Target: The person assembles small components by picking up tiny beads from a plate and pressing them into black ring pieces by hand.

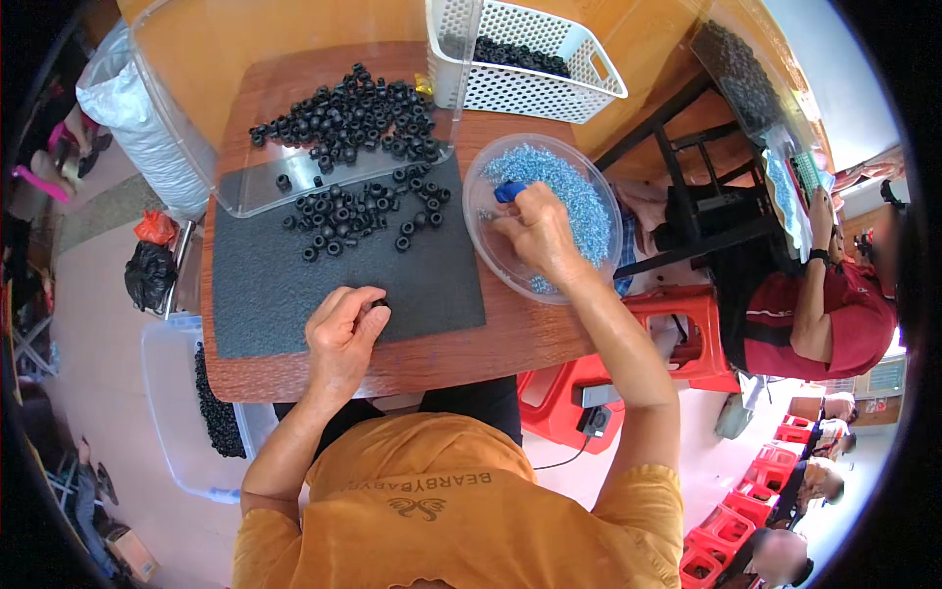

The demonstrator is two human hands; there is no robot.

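Head view: left hand (341, 329) pinches black ring (379, 303) on mat (255, 294); right hand (535, 231) grip closed in clear bowl (491, 255).

Small black ring (379, 303) on mat; blue-screw bowl (491, 245) rightward.

Head camera — looking steeply down, close over table (549, 344).

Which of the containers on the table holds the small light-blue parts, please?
The round clear bowl under the right hand; the white perforated basket and clear rectangular tray hold black rings instead.
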